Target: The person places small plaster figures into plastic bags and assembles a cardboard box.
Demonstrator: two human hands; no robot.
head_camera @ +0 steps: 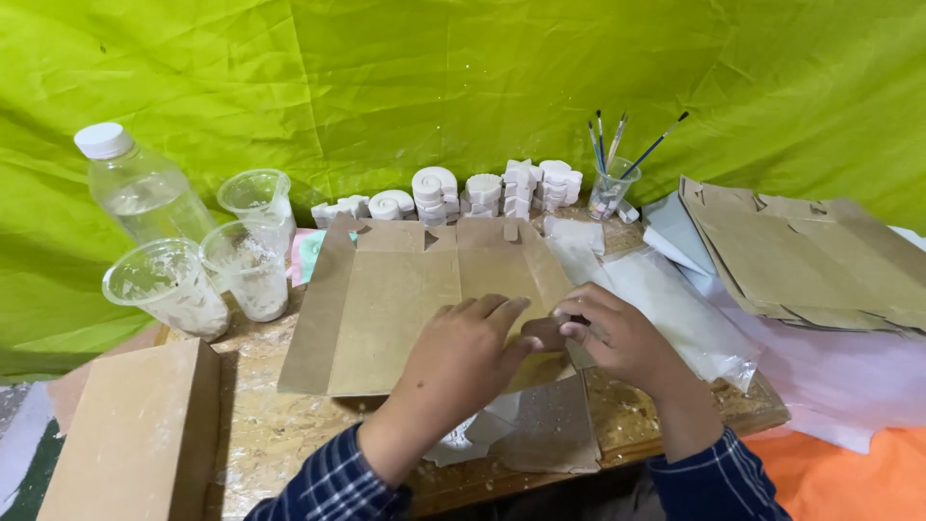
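A flat unfolded brown cardboard box blank (pixel 405 299) lies on a small wooden table (pixel 270 434). My left hand (pixel 463 362) rests palm down on its lower right part, fingers together, pressing a flap. My right hand (pixel 617 338) pinches a small cardboard tab (pixel 548 333) at the blank's right edge between thumb and fingers. Both sleeves are blue plaid. A torn clear plastic bag (pixel 675 309) lies just right of my right hand.
Three clear plastic cups (pixel 207 270) and a water bottle (pixel 140 188) stand at the left. White plaster pieces (pixel 463 193) line the back. A cup of paintbrushes (pixel 610 183) stands behind. Flat cardboard blanks (pixel 810 260) are stacked right; a closed box (pixel 135 434) sits front left.
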